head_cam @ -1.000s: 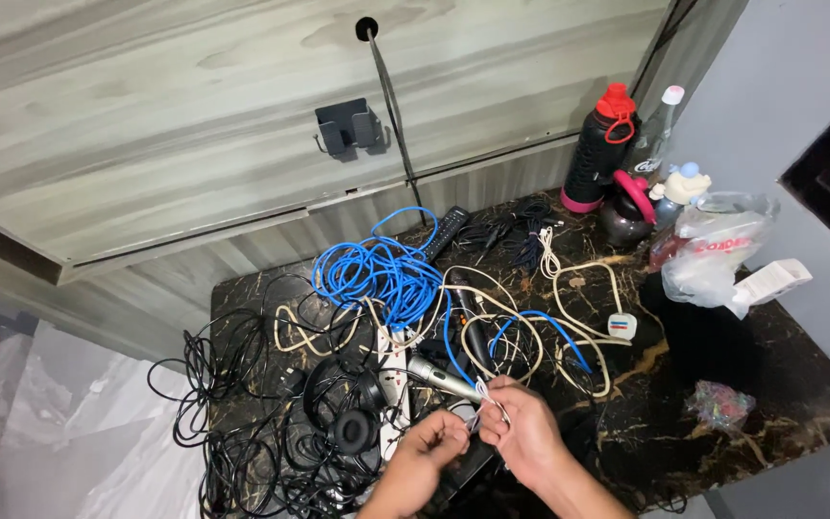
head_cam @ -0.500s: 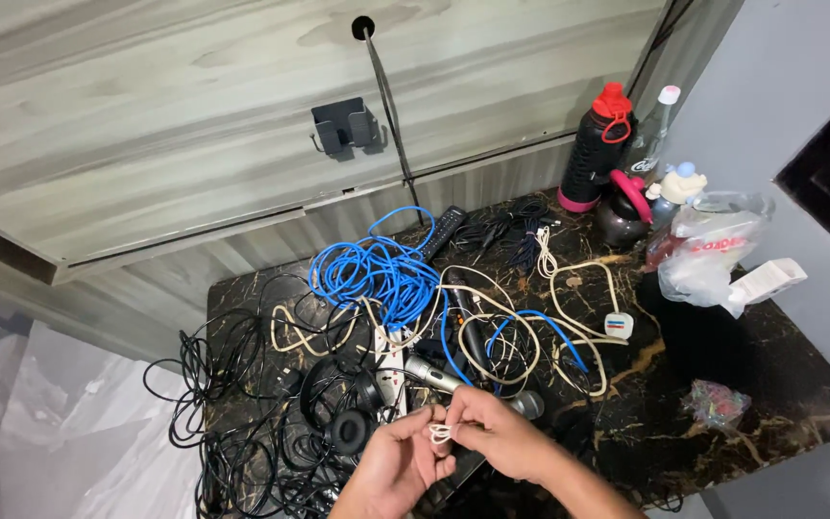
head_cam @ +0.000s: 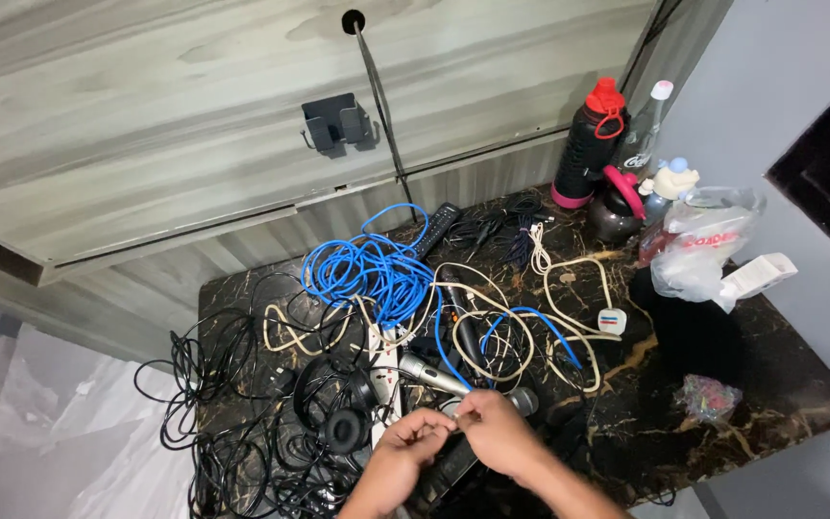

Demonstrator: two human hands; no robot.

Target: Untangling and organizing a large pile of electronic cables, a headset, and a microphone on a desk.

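Since the earlier frame the two hands have drawn closer together and slid slightly down and left; the thin white cord (head_cam: 451, 420) that looped out between them is now almost hidden, only a sliver showing at the fingertips just in front of the grey microphone (head_cam: 453, 382). The left hand (head_cam: 402, 450) and right hand (head_cam: 494, 432) both have fingers curled shut, pinching that cord.

The dark marble table (head_cam: 770, 384) carries one big blue cable coil (head_cam: 369, 269), a black cable tangle (head_cam: 232, 413) at its left edge, one clear plastic bag (head_cam: 698, 248) with a red label, one black bottle (head_cam: 583, 144) with a red cap, one black headphone set (head_cam: 338, 413), one small white box (head_cam: 759, 275) and one white plug (head_cam: 611, 320).
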